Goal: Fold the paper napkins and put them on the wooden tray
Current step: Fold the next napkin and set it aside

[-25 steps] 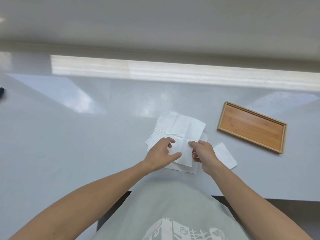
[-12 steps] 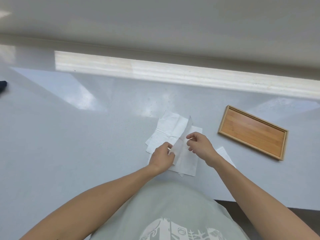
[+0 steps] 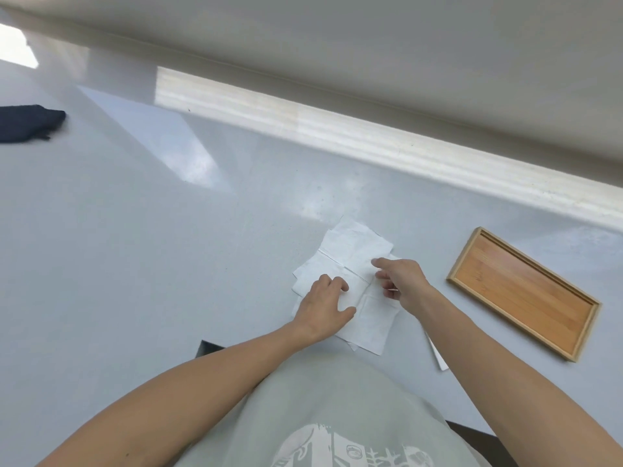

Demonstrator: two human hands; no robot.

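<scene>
A loose pile of white paper napkins (image 3: 357, 246) lies on the pale table in front of me. The top napkin (image 3: 372, 320) lies flat across the pile, with creases showing. My left hand (image 3: 323, 306) rests flat on its left part, fingers pressing down. My right hand (image 3: 401, 281) is just to the right, its index finger stretched out onto the napkin near the crease. A corner of another napkin (image 3: 438, 360) shows under my right forearm. The wooden tray (image 3: 526, 291) lies to the right of the pile with nothing in it.
A dark cloth (image 3: 28, 123) lies at the far left of the table. The near table edge (image 3: 210, 347) runs just in front of my body. A wall rises behind the table's far side.
My right hand raised the top napkin's right side, carried it over toward the left and laid it down. Both hands now press on the paper. The view has tilted.
</scene>
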